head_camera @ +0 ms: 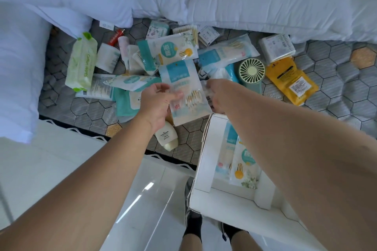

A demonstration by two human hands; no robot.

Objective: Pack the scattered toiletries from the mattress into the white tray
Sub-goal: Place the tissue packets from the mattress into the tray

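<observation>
Left hand (157, 98) pinches the flat clear cotton-swab packet (184, 91), long axis pointing away; right hand (217, 96) grips its right edge; white cardboard tray (206, 149) sits nearer, right.

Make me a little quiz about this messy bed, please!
1. True or false: the white tray already holds some packets.
2. What is the left hand touching? A) the green mini fan B) the cotton swab packet C) the yellow pouch
3. Fill in: the green pack on the far left reads "Cotton ____".

Key: 1 true. 2 B. 3 Wipes.
</observation>
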